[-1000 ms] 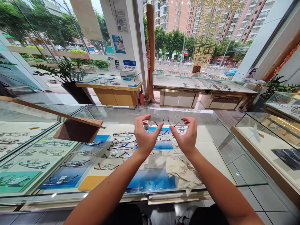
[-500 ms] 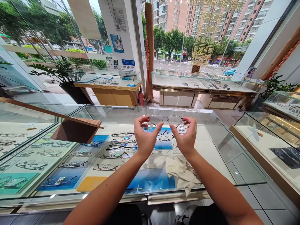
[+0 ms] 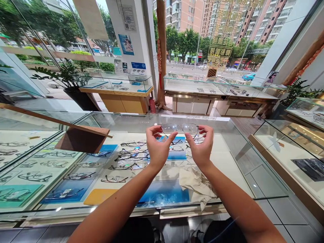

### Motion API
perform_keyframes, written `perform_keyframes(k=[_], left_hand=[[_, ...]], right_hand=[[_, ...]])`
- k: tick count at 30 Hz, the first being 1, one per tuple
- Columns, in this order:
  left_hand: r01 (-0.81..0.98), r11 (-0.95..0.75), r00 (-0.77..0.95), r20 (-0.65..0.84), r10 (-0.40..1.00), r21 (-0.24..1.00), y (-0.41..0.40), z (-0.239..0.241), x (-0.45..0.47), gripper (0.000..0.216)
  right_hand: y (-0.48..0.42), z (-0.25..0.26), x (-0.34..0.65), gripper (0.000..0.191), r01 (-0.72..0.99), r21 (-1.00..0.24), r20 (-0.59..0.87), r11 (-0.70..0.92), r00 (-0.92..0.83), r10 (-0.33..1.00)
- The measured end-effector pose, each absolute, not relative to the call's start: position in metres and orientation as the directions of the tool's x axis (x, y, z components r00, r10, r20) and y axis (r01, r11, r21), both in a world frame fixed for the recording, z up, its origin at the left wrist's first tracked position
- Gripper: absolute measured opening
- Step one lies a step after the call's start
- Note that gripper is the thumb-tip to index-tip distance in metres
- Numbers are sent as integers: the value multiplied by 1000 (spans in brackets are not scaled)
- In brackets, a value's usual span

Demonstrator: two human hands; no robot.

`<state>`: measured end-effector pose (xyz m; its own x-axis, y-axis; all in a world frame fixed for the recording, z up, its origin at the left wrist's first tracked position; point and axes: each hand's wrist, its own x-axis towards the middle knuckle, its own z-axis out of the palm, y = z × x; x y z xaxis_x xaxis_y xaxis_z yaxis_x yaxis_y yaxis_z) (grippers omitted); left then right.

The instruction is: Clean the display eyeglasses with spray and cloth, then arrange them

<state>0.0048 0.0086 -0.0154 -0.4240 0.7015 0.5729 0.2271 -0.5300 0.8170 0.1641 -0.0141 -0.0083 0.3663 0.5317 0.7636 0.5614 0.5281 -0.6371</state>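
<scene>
A pair of thin-framed eyeglasses (image 3: pixel 180 128) with clear lenses is held up above the glass display case (image 3: pixel 227 152), lenses facing me. My left hand (image 3: pixel 159 143) is closed on its left side, thumb and fingers pinching near the hinge. On the other side my right hand (image 3: pixel 201 143) grips it the same way. Below the hands, several eyeglasses (image 3: pixel 131 155) lie in rows in the case, some on a blue panel (image 3: pixel 181 155). A crumpled beige cloth (image 3: pixel 196 184) lies near my right forearm.
A brown ribbed stand (image 3: pixel 82 140) sits on the case at left. An orange-yellow pad (image 3: pixel 102 196) lies near the front edge. Further showcases (image 3: pixel 192 89) line the window, with a potted plant (image 3: pixel 68 79) and a fire extinguisher (image 3: pixel 152 105). Another case (image 3: pixel 286 148) stands at right.
The eyeglasses and both hands have shifted very slightly right and the lenses have tilted a little, now catching more reflection. The grip of both hands is the same.
</scene>
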Motion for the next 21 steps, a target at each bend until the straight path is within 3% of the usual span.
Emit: perform_keyframes(k=[11,21], left_hand=[[408,-626,-416,745,521,665,4,-9,3,65],[464,-654,-385,801,458,597,8,-9,1,64]], right_hand=[[-15,-8,160,50,467,-732,674,497,383,632],[-12,-8,159,56,477,-735,670,482,400,626]])
